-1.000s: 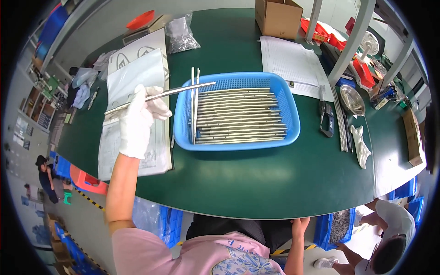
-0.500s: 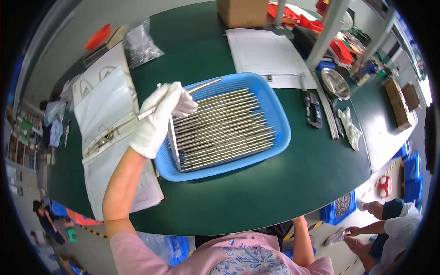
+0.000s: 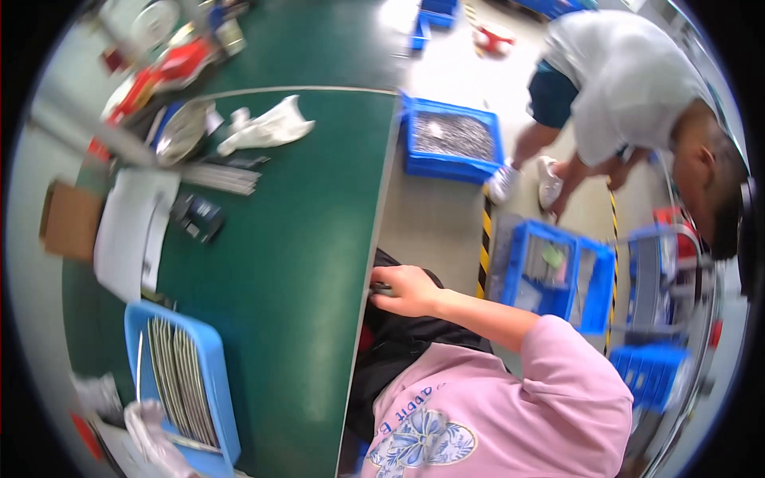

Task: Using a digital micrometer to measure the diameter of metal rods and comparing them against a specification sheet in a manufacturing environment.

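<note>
My left hand (image 3: 151,438), in a white glove and smeared by motion, is at the lower left beside the blue basket (image 3: 227,398). A thin metal rod (image 3: 139,362) runs out from its closed fingers along the basket's rim. Many similar metal rods (image 3: 183,374) lie side by side in the basket. Bare, my right hand (image 3: 410,293) is over my lap at the table edge. Its fingers are curled around a small dark object (image 3: 382,288) that I cannot make out.
On the green table (image 3: 295,263) lie a dark gauge-like device (image 3: 198,217), metal strips (image 3: 219,177), a white glove (image 3: 267,126), a metal bowl (image 3: 182,135) and papers (image 3: 131,223). Past the edge, a person (image 3: 629,88) bends over blue crates (image 3: 546,267); another crate (image 3: 454,139) holds small grey parts.
The view has swung to the right, so the basket and my left hand now appear at the lower left. My right hand, formerly below the table edge, now shows with a dark object.
</note>
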A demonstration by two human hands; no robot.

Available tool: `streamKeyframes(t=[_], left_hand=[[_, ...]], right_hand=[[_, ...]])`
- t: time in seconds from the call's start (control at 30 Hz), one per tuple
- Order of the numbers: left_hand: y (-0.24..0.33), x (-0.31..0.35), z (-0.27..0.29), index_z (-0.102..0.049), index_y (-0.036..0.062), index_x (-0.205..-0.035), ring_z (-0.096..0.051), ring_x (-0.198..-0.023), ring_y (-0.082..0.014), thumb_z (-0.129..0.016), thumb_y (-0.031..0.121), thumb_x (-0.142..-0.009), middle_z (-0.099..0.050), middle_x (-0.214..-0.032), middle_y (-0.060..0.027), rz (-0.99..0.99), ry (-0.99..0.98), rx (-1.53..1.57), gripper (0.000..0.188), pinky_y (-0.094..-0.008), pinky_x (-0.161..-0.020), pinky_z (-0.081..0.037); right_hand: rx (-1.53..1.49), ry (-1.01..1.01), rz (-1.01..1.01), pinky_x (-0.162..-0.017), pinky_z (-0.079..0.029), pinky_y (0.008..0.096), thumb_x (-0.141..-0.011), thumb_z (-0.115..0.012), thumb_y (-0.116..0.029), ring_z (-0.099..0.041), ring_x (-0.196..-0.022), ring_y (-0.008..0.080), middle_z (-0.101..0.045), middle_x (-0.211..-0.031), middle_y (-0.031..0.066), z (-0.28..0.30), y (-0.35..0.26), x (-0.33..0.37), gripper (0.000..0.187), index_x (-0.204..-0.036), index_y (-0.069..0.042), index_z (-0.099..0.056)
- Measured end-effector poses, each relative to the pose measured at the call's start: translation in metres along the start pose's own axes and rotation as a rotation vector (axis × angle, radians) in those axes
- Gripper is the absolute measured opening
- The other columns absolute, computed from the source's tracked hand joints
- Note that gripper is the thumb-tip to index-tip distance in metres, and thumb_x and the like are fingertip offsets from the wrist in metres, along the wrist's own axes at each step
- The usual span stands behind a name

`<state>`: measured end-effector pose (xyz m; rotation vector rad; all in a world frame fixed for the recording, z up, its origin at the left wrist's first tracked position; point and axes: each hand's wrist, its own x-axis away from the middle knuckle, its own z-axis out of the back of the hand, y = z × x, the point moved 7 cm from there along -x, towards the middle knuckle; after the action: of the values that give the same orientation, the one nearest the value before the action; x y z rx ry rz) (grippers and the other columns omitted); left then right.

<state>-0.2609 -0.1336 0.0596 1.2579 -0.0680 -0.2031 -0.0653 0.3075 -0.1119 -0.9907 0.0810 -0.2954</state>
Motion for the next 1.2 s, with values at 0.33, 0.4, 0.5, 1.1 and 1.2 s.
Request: streamKeyframes(t=[0.33, 0.4, 0.5, 1.1, 1.2], left_hand=[[-0.033, -0.006, -0.064, -0.049, -0.0024, -0.109, -0.052, -0.095, -0.0267, -0.044, 0.023, -0.079, -0.053, -0.106, -0.0191, 0.742, -0.032, 1.493, 0.040, -0.0352, -0.076, -0.043], [-0.086, -0.011, -0.009, -0.057, -0.0004, -0.095, -0.057, -0.083, -0.0198, -0.041, 0.012, -0.080, -0.059, -0.092, -0.0128, 1.131, 0.421, 2.237, 0.025, -0.0270, -0.067, -0.045], [-0.113, -0.018, 0.020, -0.060, 0.0013, -0.086, -0.059, -0.076, -0.0172, -0.041, 0.008, -0.080, -0.061, -0.085, -0.0096, 1.221, 0.703, 2.403, 0.022, -0.0249, -0.063, -0.045], [-0.110, -0.031, 0.040, -0.054, 0.0015, -0.078, -0.052, -0.064, -0.0223, -0.044, 0.013, -0.078, -0.051, -0.073, -0.0093, 0.882, 0.592, 1.347, 0.016, -0.0334, -0.053, -0.043], [-0.086, -0.020, 0.035, -0.052, 0.0012, -0.077, -0.049, -0.060, -0.0221, -0.043, 0.012, -0.078, -0.047, -0.067, -0.0084, 0.757, 0.434, 0.810, 0.014, -0.0331, -0.050, -0.042]], right_hand=[[-0.164, 0.261, -0.129, -0.061, -0.043, 0.0393, -0.067, -0.052, -0.022, -0.057, -0.067, 0.0303, -0.058, -0.070, 0.0132, 0.022, 0.031, 0.030, 0.025, -0.086, -0.007, -0.055], [-0.213, 0.262, -0.155, -0.060, -0.043, 0.0395, -0.066, -0.053, -0.023, -0.056, -0.067, 0.0300, -0.057, -0.068, 0.0137, 0.016, 0.032, 0.025, 0.026, -0.087, -0.007, -0.056], [-0.316, 0.268, -0.213, -0.062, -0.043, 0.0395, -0.066, -0.053, -0.023, -0.056, -0.070, 0.0301, -0.057, -0.068, 0.0143, 0.017, 0.036, 0.026, 0.027, -0.088, -0.007, -0.055], [-0.450, 0.401, -0.312, -0.065, -0.043, 0.0344, -0.069, -0.051, -0.020, -0.057, -0.073, 0.0282, -0.060, -0.082, 0.0139, 0.013, 0.058, 0.035, 0.027, -0.091, -0.004, -0.053], [-0.479, 0.395, -0.324, -0.064, -0.043, 0.0346, -0.069, -0.051, -0.020, -0.057, -0.072, 0.0281, -0.059, -0.081, 0.0140, 0.008, 0.056, 0.032, 0.027, -0.091, -0.004, -0.053]])
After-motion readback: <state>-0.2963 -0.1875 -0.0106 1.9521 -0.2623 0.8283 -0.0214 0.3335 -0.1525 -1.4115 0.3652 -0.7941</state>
